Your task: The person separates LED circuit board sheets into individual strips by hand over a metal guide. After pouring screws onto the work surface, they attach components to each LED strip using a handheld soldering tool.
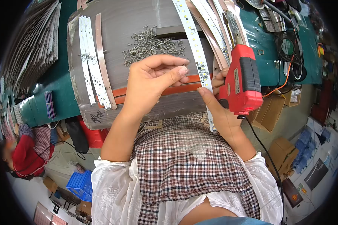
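Observation:
My left hand (152, 78) is closed, thumb and index finger pinched on a tiny metal piece (184, 66) like the small screws (150, 47) heaped beyond it. That hand hovers just left of a long white LED strip (194, 39) with yellow chips. My right hand (216, 99) is closed on the strip near its lower end, the thumb in front. A red and black corded power tool (243, 82) is against the right hand and covers part of it; I cannot tell how it is held. Its metal front end (233, 28) points away from me.
White LED strips (91, 63) and a pinkish bare strip (100, 52) lie on the grey work block (120, 18). More strips (210, 30) lie to the right. Strips are stacked at far left (37, 41). A black cord (264, 150) hangs from the tool. Another person (28, 153) is at left.

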`<state>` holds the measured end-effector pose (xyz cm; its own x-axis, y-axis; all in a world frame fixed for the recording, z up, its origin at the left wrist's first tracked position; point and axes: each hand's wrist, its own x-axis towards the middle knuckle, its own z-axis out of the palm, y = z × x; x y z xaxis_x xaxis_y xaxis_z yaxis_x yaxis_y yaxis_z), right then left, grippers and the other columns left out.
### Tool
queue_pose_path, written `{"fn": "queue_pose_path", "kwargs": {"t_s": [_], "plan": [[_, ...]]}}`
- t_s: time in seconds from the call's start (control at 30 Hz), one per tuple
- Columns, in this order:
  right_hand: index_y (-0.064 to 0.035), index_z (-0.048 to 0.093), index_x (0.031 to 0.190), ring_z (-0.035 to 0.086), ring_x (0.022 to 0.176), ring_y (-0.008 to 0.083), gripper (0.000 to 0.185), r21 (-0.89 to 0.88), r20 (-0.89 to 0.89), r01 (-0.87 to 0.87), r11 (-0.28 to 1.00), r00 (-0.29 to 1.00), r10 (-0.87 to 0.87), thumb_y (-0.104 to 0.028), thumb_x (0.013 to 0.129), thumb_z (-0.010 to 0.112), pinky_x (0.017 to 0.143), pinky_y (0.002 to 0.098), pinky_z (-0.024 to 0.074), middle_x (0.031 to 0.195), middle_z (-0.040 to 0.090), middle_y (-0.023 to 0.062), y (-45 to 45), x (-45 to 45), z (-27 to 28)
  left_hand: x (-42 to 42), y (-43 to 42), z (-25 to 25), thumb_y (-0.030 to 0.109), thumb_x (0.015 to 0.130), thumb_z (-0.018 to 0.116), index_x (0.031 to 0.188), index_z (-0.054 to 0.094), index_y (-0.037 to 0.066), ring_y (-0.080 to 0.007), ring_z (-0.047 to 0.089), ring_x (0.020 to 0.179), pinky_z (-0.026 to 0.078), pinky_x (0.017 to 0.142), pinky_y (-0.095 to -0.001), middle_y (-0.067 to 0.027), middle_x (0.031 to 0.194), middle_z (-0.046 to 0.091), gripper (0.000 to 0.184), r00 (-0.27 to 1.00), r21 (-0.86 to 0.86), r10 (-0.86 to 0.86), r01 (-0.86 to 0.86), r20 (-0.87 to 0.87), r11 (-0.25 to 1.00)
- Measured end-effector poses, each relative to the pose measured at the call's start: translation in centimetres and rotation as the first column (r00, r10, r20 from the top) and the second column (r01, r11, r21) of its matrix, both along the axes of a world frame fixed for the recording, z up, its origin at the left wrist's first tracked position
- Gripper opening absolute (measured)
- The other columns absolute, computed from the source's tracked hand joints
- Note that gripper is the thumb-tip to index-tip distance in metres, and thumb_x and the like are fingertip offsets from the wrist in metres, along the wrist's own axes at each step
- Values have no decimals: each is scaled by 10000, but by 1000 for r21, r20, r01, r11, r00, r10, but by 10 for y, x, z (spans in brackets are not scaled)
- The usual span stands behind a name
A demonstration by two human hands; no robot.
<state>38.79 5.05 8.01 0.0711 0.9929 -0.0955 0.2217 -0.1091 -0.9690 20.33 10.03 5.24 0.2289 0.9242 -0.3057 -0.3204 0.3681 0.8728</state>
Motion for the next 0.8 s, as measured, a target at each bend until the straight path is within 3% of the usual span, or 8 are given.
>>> {"fn": "queue_pose_path", "kwargs": {"t_s": [0.2,0.47,0.8], "plan": [[3,482,1200,583,785,44,429,-30,-62,7,1000,998,-9,6,860,743,701,207,482,893,611,7,-2,0,-4,9,0,-3,66,921,682,1110,685,-38,-176,724,865,615,758,-274,-152,970,727,216,987,-116,-17,35,158,993],[0,479,1179,535,755,12,411,11,9,-50,999,999,50,9,860,738,696,184,466,886,570,-20,1,2,-2,12,-2,-4,56,925,674,1097,669,-34,-194,729,868,619,766,-284,-163,969,726,194,991,-99,-17,30,132,995],[-5,481,1169,531,753,13,416,-4,-74,-44,999,996,44,18,850,747,683,173,458,881,559,-21,-2,3,-10,16,0,-5,54,918,681,1076,657,-31,-193,727,861,618,767,-281,-153,966,725,181,981,-131,41,-16,189,991]]}}
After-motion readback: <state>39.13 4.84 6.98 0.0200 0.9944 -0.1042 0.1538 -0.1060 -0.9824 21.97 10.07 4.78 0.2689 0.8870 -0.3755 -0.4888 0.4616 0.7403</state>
